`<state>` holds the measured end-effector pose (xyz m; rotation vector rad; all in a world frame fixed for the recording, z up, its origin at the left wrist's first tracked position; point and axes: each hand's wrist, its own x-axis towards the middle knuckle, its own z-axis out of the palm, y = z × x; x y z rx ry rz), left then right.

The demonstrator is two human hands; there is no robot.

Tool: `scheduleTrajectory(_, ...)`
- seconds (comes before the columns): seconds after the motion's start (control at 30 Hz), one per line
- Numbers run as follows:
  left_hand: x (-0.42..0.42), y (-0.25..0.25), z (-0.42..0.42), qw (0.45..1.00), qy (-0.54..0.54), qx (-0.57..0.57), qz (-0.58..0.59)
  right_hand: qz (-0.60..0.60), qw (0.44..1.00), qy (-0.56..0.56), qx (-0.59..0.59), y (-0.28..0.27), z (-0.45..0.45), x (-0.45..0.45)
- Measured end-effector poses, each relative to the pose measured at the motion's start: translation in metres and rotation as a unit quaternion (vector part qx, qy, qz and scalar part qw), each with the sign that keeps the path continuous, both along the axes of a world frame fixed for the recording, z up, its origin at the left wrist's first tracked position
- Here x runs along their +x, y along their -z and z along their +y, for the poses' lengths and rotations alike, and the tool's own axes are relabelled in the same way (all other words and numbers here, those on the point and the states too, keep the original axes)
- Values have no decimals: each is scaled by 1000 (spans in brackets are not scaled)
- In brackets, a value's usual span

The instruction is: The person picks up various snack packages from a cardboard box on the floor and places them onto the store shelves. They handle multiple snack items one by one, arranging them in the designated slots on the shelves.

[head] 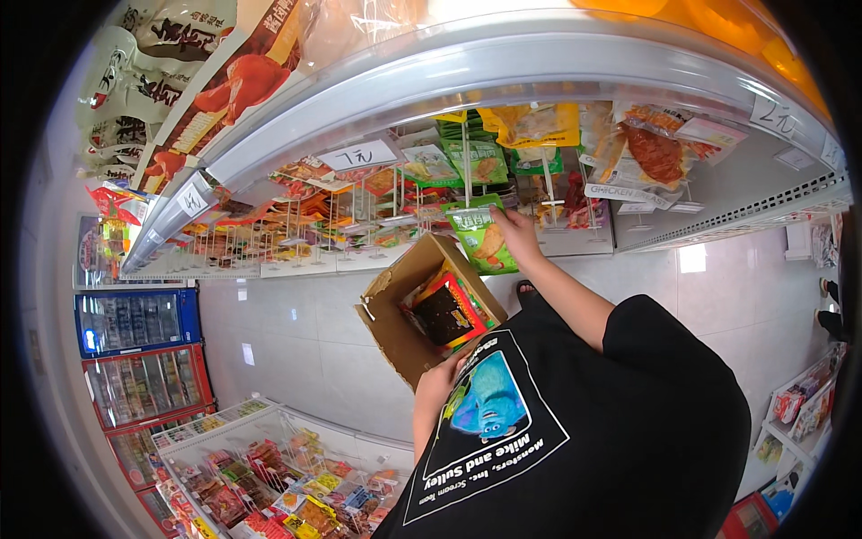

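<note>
My right hand (517, 237) grips the upper edge of a green snack pouch (481, 236), printed with a picture of food. The pouch is at the tip of a metal display hook (467, 162); whether it still hangs on the hook I cannot tell. Below it, my left hand (441, 377) holds the near edge of an open cardboard box (397, 330), tilted against my shirt. Inside the box lies a dark packet with a red and yellow border (448, 311), over other packets mostly hidden beneath it.
Rows of hooked snack packets (303, 229) hang under a curved shelf edge (471, 60) with handwritten price cards (357, 156). Vacuum-packed meat (653, 151) hangs further right. Behind me stand a low snack display (289, 485) and glass-door coolers (141, 384). Another person's feet (828, 316) show at right.
</note>
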<state>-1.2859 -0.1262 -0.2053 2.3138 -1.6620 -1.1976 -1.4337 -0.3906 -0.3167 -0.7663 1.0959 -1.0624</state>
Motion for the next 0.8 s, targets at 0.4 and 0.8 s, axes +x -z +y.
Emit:
scheduleTrajectory(0.4, 3, -1, -1, 1000, 7, -4, -1, -12, 999, -11, 44, -7, 1, -6)
scheduleTrajectory(0.8, 8, 3, 5, 1000, 8, -14, 15, 31, 999, 3, 13, 9, -37, -2)
